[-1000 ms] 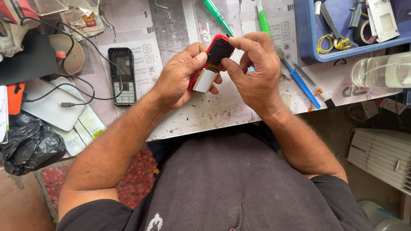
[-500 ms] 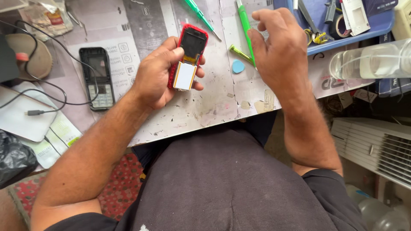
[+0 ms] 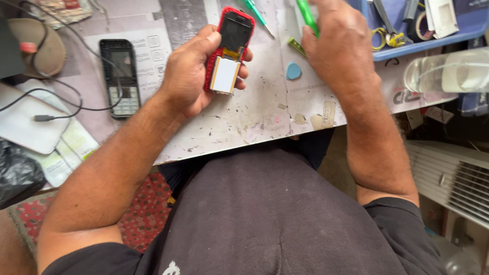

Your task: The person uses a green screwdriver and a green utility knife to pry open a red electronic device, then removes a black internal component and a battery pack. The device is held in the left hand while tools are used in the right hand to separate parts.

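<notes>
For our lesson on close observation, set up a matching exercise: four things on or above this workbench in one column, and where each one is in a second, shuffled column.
Things
1. red phone
2. black phone
3. blue pick
4. green tool

Places
A. flat on the bench between the two hands
B. under the right hand
C. held in the left hand
D. flat on paper, left of the left hand

Pairs: 1-C, 2-D, 3-A, 4-B

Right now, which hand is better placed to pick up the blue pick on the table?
Right. The right hand rests just beside the blue pick, while the left hand is occupied gripping the red phone.
</notes>
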